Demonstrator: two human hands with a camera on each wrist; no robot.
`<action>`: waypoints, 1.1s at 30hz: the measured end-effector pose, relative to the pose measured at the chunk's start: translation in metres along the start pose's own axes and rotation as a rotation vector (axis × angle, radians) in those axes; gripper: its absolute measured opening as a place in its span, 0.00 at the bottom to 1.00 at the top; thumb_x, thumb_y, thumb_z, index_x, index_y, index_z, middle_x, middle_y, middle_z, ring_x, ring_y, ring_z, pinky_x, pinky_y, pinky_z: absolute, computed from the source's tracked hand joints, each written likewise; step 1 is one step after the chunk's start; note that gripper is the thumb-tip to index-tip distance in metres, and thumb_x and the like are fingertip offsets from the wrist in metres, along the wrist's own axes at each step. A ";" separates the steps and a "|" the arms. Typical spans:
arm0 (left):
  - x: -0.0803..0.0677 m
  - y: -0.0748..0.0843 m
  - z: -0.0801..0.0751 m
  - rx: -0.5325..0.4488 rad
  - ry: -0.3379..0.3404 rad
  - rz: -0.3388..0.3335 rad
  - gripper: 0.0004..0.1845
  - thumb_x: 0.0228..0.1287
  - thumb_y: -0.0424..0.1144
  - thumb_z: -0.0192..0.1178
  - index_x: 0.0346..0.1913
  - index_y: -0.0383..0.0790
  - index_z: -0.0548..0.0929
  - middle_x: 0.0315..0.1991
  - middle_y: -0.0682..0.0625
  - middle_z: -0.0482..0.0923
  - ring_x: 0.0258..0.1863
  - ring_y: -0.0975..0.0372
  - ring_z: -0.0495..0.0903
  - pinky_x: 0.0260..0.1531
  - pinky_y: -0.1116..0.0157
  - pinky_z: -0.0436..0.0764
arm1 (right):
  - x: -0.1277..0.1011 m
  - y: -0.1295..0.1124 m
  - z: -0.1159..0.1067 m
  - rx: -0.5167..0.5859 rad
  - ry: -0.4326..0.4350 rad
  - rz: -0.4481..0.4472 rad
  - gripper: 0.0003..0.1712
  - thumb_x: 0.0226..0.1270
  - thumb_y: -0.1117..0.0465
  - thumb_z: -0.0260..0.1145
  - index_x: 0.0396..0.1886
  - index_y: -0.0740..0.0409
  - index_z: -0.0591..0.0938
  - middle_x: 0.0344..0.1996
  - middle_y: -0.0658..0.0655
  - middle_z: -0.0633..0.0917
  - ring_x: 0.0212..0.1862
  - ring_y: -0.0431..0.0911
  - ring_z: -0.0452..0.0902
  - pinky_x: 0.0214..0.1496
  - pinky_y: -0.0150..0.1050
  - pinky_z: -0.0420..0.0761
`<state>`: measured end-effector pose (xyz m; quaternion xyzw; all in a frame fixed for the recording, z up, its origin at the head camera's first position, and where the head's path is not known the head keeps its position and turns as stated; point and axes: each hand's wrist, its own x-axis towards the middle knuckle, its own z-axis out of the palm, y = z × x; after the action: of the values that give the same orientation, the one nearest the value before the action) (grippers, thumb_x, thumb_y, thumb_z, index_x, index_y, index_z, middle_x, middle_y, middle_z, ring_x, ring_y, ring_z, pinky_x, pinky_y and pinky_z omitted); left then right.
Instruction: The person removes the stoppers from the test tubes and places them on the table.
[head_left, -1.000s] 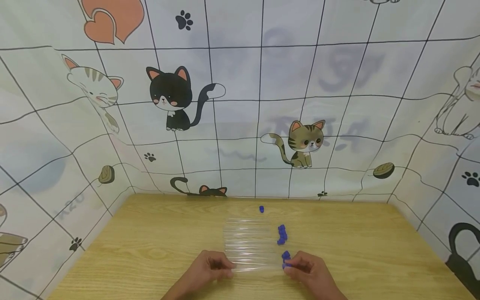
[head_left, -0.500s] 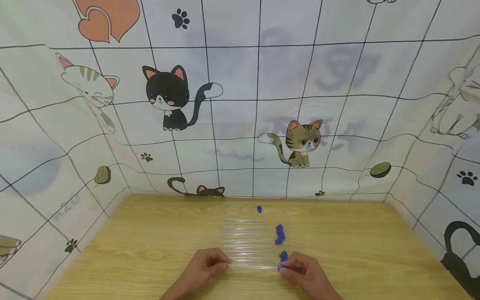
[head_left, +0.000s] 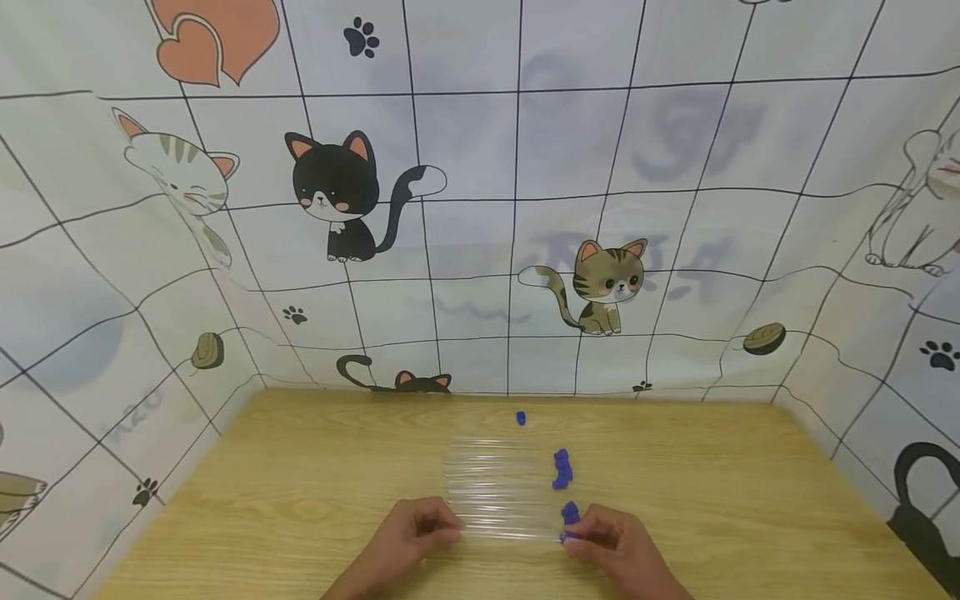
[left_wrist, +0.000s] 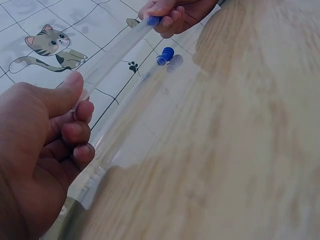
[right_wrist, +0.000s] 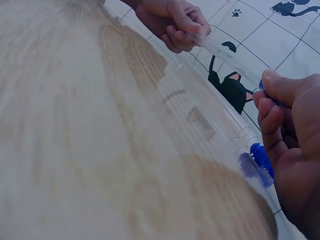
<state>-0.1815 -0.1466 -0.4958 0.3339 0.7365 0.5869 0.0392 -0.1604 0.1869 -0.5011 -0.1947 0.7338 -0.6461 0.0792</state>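
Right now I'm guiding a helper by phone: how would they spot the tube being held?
On the wooden table lies a row of clear tubes. The held tube is nearest the person, pinched between left hand and right hand, alone lifted.

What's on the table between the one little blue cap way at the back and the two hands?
In the head view, between the lone blue cap and the hands lie a row of clear tubes and a cluster of blue caps at their right ends.

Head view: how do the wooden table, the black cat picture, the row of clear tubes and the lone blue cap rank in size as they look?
1. Wooden table.
2. Black cat picture and row of clear tubes: these look alike in size, and the tubes lie nearer the camera, so no ranking.
3. Lone blue cap.
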 end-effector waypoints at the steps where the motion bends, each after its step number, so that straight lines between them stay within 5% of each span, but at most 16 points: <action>1: 0.000 0.000 0.000 0.003 -0.005 0.001 0.07 0.63 0.34 0.62 0.39 0.32 0.83 0.30 0.42 0.81 0.29 0.71 0.76 0.27 0.70 0.78 | 0.000 -0.001 0.000 0.003 -0.011 -0.008 0.05 0.64 0.65 0.66 0.35 0.63 0.80 0.33 0.55 0.85 0.35 0.41 0.80 0.37 0.37 0.80; 9: 0.000 -0.005 -0.006 0.022 -0.034 0.047 0.04 0.62 0.28 0.60 0.37 0.28 0.81 0.29 0.39 0.80 0.27 0.69 0.77 0.25 0.68 0.78 | 0.000 -0.010 -0.001 -0.009 -0.041 -0.039 0.08 0.65 0.63 0.65 0.34 0.66 0.79 0.32 0.54 0.84 0.33 0.39 0.79 0.35 0.37 0.80; 13: 0.000 -0.003 -0.009 0.005 -0.044 0.028 0.06 0.63 0.30 0.60 0.38 0.28 0.82 0.29 0.38 0.80 0.27 0.69 0.77 0.26 0.67 0.79 | 0.001 -0.014 -0.001 -0.001 -0.070 -0.026 0.08 0.66 0.62 0.65 0.34 0.64 0.78 0.33 0.52 0.83 0.34 0.39 0.78 0.36 0.36 0.80; 22: 0.002 0.001 -0.014 -0.039 -0.067 -0.030 0.06 0.64 0.31 0.60 0.39 0.29 0.82 0.29 0.35 0.79 0.27 0.71 0.75 0.26 0.70 0.77 | 0.002 -0.014 0.000 0.041 -0.115 -0.168 0.04 0.67 0.69 0.62 0.33 0.67 0.77 0.33 0.52 0.82 0.35 0.38 0.79 0.35 0.36 0.81; 33: 0.003 0.003 -0.015 -0.106 -0.077 0.016 0.08 0.66 0.30 0.58 0.40 0.24 0.80 0.28 0.33 0.78 0.27 0.65 0.78 0.27 0.62 0.81 | 0.002 -0.016 -0.001 0.045 -0.130 -0.162 0.04 0.67 0.69 0.62 0.33 0.67 0.77 0.33 0.50 0.82 0.34 0.37 0.78 0.35 0.37 0.81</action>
<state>-0.1893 -0.1570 -0.4876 0.3597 0.6995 0.6122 0.0804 -0.1595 0.1861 -0.4845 -0.2930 0.6943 -0.6526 0.0787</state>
